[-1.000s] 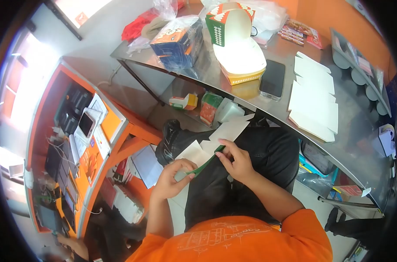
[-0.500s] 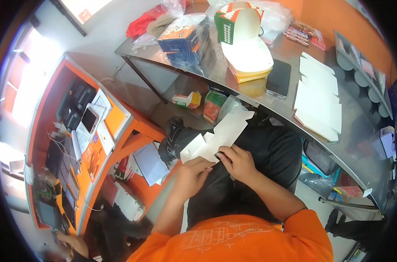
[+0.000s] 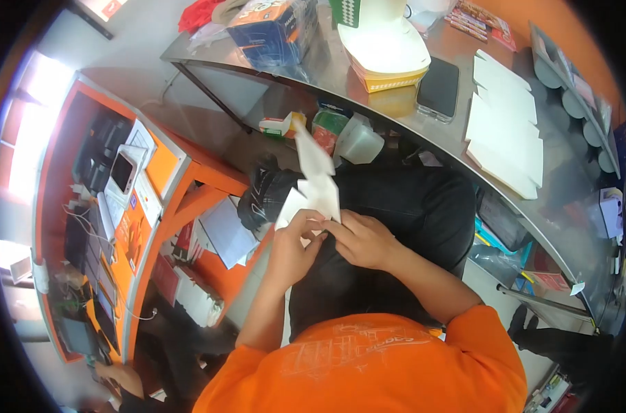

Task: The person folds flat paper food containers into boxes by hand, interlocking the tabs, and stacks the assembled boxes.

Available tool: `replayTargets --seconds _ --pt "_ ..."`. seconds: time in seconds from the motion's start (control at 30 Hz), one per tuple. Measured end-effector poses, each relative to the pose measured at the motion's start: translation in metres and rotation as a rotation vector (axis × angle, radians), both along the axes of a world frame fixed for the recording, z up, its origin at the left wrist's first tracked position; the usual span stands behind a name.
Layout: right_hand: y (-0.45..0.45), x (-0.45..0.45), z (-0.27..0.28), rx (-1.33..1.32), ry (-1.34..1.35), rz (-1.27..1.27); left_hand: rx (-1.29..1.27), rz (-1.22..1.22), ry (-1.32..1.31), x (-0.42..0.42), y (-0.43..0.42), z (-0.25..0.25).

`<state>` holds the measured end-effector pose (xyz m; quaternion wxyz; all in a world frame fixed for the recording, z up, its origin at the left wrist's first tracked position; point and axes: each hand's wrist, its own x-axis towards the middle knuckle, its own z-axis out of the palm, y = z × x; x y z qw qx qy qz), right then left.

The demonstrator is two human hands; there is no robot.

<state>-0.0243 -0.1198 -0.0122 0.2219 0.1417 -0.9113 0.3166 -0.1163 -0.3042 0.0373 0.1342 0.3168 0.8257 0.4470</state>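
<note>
A partly folded white cardboard box point(image 3: 321, 189) is held above my lap, its long flap pointing up and away and blurred at the tip. My left hand point(image 3: 293, 242) is closed on its near left side, thumb and fingers pinching the edge. Right beside it, my right hand point(image 3: 362, 238) grips the near right side, with the fingertips of both hands almost touching. The part of the cardboard under my fingers is hidden.
On the metal table point(image 3: 368, 117) are flat white box blanks point(image 3: 504, 131), a black phone point(image 3: 438, 88), stacked yellow food boxes point(image 3: 388, 77) and a blue-orange carton point(image 3: 271, 34). Another person's hand point(image 3: 123, 378) shows at lower left by the orange desk point(image 3: 168, 162).
The cardboard has turned and bent, its long flap swinging from the upper right to upward-left. My hands have drawn closer together and slightly upward. The whole view has shifted downward a little.
</note>
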Motion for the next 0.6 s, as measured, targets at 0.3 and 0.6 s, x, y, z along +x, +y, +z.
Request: replayTargets --seconds 0.3,0.6 --pt "-0.015 -0.002 0.024 -0.208 0.238 -0.123 0.376 0.133 -0.366 -0.016 -0.016 -0.025" --pt "-0.019 -0.004 0.018 -0.111 0.277 -0.215 0.856 0.186 -0.704 0.004 -0.004 -0.03"
